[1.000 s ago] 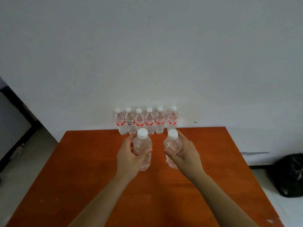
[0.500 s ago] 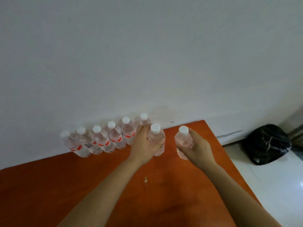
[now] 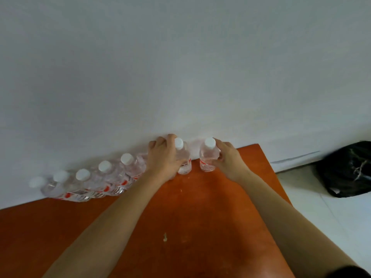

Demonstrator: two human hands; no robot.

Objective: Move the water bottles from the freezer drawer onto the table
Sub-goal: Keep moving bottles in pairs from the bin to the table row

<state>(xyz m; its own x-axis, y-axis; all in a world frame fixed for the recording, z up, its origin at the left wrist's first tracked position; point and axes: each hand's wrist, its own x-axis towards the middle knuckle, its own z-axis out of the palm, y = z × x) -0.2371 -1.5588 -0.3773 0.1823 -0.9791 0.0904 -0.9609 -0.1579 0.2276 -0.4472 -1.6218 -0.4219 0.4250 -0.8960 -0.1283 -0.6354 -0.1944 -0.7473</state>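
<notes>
Two clear water bottles with white caps stand upright at the back of the orange table [image 3: 200, 217], against the wall. My left hand [image 3: 163, 157] grips the left bottle [image 3: 183, 159]. My right hand [image 3: 228, 159] grips the right bottle [image 3: 207, 157]. Their bases look to be down on the tabletop. To the left, a row of several bottles [image 3: 104, 177] with red labels lines the wall; my left hand hides part of the nearest one.
A white wall [image 3: 180, 67] rises directly behind the bottles. The table's right edge [image 3: 269, 171] drops to a white tiled floor. A black plastic bag [image 3: 349, 169] lies on that floor at the right.
Both hands carried their bottles farther back toward the wall and set them at the right end of the row. The camera view shifted right and tilted.
</notes>
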